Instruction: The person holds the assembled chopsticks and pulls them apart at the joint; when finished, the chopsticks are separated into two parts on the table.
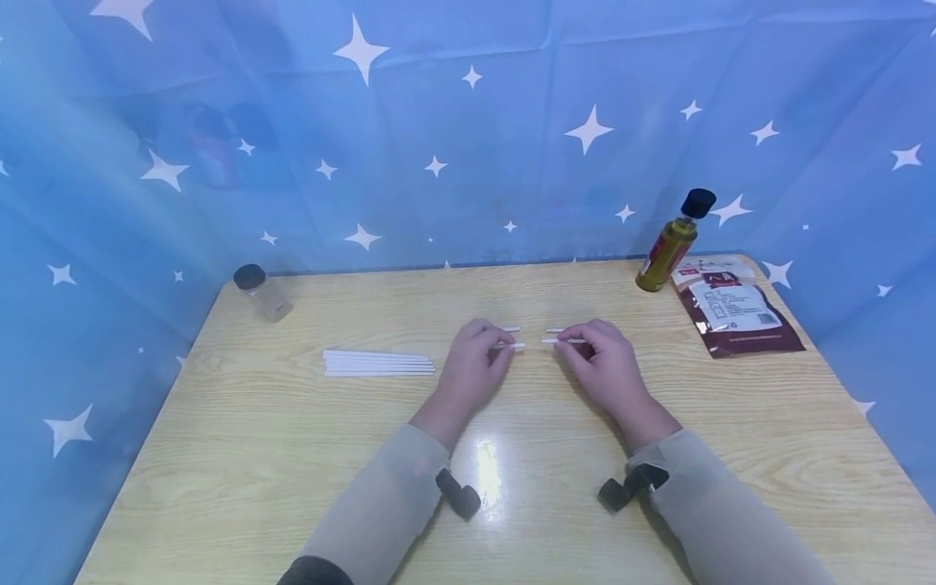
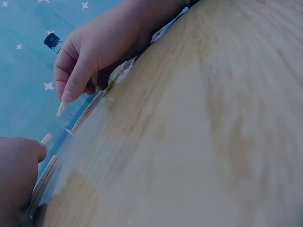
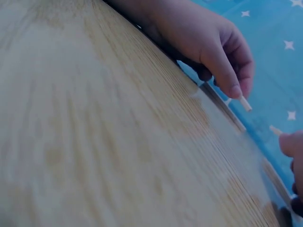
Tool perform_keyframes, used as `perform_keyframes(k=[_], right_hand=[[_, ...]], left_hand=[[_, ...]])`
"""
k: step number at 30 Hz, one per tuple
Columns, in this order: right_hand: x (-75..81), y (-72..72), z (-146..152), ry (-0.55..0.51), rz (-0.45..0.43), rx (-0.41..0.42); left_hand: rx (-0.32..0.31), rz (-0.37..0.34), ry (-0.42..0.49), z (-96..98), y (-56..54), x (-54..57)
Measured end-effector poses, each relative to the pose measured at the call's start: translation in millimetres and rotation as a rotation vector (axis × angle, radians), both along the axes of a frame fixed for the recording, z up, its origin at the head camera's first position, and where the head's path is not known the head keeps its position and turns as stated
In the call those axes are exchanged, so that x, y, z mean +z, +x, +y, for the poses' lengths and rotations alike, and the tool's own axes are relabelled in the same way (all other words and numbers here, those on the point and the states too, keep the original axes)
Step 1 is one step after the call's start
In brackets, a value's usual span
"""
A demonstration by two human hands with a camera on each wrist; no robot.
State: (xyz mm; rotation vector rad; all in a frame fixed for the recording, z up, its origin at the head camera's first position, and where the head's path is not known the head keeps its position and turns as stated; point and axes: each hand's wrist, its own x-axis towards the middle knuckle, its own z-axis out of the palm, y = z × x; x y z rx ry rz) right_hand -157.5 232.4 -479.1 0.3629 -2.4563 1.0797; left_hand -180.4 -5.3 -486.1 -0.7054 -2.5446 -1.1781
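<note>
Near the middle of the table, my left hand [image 1: 471,361] pinches a thin white stick [image 1: 518,345] between thumb and fingers, its tip poking out to the right. Facing it, my right hand [image 1: 603,366] pinches a second white stick [image 1: 549,341] that points left. A small gap separates the two tips, and in the left wrist view both held sticks are above the tabletop. Just behind the hands, white sticks lie on the table, one end [image 1: 510,329] by the left fingers and another [image 1: 556,330] by the right; the hands partly hide them.
Left of my hands, several white sticks [image 1: 379,364] lie side by side on the wooden table [image 1: 256,455]. A black-lidded clear jar [image 1: 269,298] stands back left. At the back right are a bottle of yellow-green oil [image 1: 667,252] and a brown-and-white packet [image 1: 731,313]. A blue star-patterned curtain [image 1: 468,162] hangs behind.
</note>
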Motion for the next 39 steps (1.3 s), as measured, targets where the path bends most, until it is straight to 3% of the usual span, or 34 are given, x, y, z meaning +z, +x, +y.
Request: perform_keyframes(k=[6,18,22,29,39], right_hand=[[-1.8,-3.9,4.5,0.038,0.058,-0.006],[-2.2,-9.1,8.8,0.077,0.023,-0.020],[-4.2,-9.4,10.3,0.086,0.002,-0.039],[-7.8,-10.7,10.5,0.075,-0.008,-0.053],[-5.2,-14.7,12.1,0.110,-0.061,-0.078]], left_hand=[[0.035,0.103,0.000,0.0,-1.2,-1.2],[0.113,0.133,-0.034,-0.3,-4.6,-3.8],[0.135,0.124,-0.037,1.8,-6.4,-4.4],[0.170,0.046,-0.043,5.6,-7.6,-2.4],[0.208,-0.021,-0.126,10.5,-8.0,0.3]])
